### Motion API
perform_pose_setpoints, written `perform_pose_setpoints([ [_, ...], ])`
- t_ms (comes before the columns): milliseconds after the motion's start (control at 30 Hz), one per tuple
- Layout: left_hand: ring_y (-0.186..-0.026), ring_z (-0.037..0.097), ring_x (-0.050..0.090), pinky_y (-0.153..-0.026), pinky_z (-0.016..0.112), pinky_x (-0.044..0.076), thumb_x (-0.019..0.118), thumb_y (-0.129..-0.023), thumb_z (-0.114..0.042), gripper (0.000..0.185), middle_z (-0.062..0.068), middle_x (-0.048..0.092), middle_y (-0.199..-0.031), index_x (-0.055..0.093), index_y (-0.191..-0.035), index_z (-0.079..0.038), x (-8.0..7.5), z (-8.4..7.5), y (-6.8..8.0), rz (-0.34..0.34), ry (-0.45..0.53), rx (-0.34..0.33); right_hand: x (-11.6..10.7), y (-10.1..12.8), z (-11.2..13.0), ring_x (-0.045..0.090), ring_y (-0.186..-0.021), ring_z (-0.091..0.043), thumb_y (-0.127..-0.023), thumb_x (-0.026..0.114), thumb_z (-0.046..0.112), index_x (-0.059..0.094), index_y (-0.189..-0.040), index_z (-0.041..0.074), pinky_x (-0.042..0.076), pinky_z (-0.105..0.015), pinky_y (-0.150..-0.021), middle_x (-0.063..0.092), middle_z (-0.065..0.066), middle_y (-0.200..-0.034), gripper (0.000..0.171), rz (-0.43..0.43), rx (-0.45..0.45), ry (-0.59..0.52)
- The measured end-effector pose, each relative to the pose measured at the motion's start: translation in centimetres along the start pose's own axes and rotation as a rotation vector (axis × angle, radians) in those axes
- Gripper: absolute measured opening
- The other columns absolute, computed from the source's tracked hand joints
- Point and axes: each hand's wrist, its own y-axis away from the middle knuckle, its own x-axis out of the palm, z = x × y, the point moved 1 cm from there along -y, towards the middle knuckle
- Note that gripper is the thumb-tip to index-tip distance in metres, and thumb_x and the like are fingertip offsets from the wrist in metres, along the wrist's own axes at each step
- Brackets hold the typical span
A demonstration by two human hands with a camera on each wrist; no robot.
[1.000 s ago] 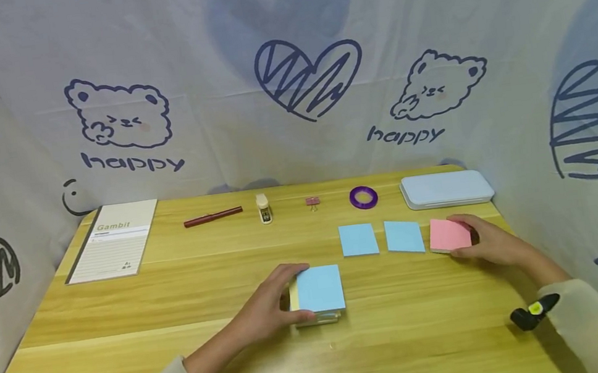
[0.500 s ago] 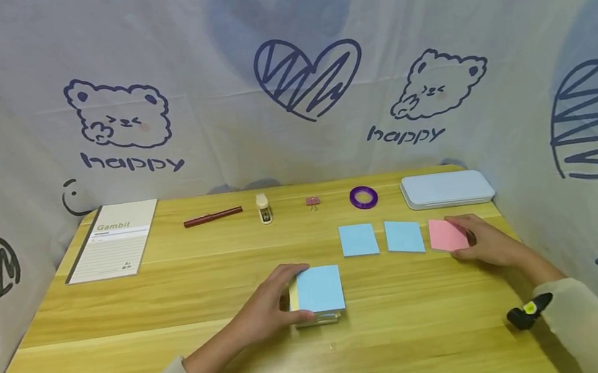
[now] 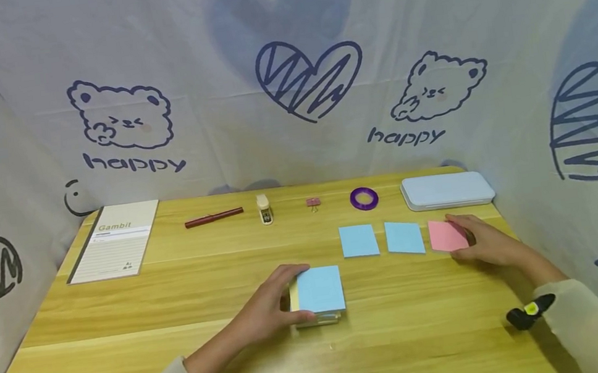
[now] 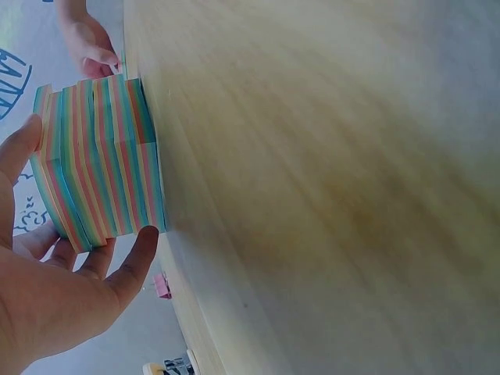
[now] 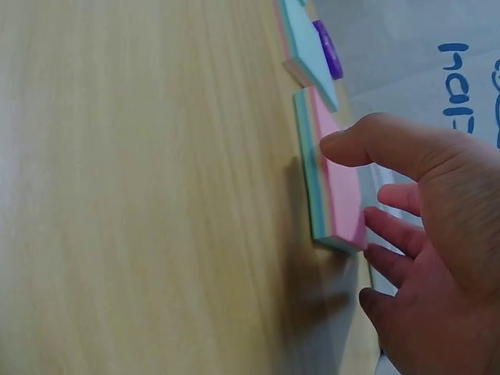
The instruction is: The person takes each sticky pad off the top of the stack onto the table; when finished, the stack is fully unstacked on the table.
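A thick stack of sticky notes [image 3: 320, 289] with a blue top sheet stands on the wooden table [image 3: 124, 313] near the middle. My left hand [image 3: 276, 298] grips its left side. In the left wrist view the thumb and fingers [image 4: 137, 254] reach round the striped edges of the stack [image 4: 98, 168]. At the right, a thin pink-topped pad [image 3: 447, 235] lies flat on the table. My right hand [image 3: 476, 238] rests against its right edge with relaxed fingers. In the right wrist view the thumb [image 5: 351, 144] lies over the pink pad [image 5: 340, 187].
Two blue pads [image 3: 358, 241] [image 3: 404, 237] lie in a row left of the pink one. Along the back are a notebook [image 3: 115, 240], red pen [image 3: 214, 217], small white bottle [image 3: 264, 209], pink clip [image 3: 313, 202], purple tape roll [image 3: 364, 198] and pale blue case [image 3: 447, 189]. Printed cloth walls enclose the table.
The pink pad, held slightly raised a second ago, now lies flat, and my right hand has eased back to its right edge. My left hand has not moved.
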Motion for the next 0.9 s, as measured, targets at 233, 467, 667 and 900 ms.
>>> perform_pose_setpoints([
  [233,-0.143,0.034,0.043,-0.117,0.059,0.037,0.085,-0.085,-0.034,0.088,0.007,0.045,-0.154,0.04,-0.157,-0.011,0.0,0.1,0.0,0.004,0.006,0.001,-0.3,0.8,2.0,0.028,-0.145,-0.054,-0.089,0.081,0.038,0.026,-0.161,0.001,0.026,-0.075,-0.114,0.026,-0.031,-0.162,0.098,-0.016,-0.046,-0.032],
  [467,-0.144,0.034,0.042,-0.117,0.059,0.036,0.085,-0.086,-0.032,0.087,0.007,0.045,-0.154,0.04,-0.157,-0.01,0.0,0.0,0.0,0.007,0.012,-0.002,0.0,1.3,5.3,0.026,-0.147,-0.053,-0.091,0.08,0.024,0.033,-0.16,0.003,0.021,-0.076,-0.114,0.029,-0.029,-0.162,0.086,-0.047,-0.193,-0.116],
  [667,-0.145,0.034,0.041,-0.117,0.06,0.036,0.085,-0.086,-0.032,0.087,0.008,0.044,-0.155,0.04,-0.157,-0.011,0.0,0.0,0.0,0.008,0.013,-0.002,1.3,1.3,8.3,0.027,-0.149,-0.05,-0.092,0.079,0.024,0.034,-0.161,0.011,0.027,-0.075,-0.113,0.028,-0.023,-0.165,0.084,-0.016,-0.282,-0.11],
  [900,-0.145,0.034,0.041,-0.117,0.06,0.036,0.085,-0.086,-0.033,0.086,0.007,0.044,-0.155,0.04,-0.157,-0.013,0.0,0.0,0.0,0.005,0.014,-0.002,3.1,1.5,12.2,0.023,-0.152,-0.047,-0.092,0.078,0.027,0.031,-0.163,0.021,0.03,-0.075,-0.112,0.026,-0.018,-0.168,0.086,0.041,-0.352,-0.1],
])
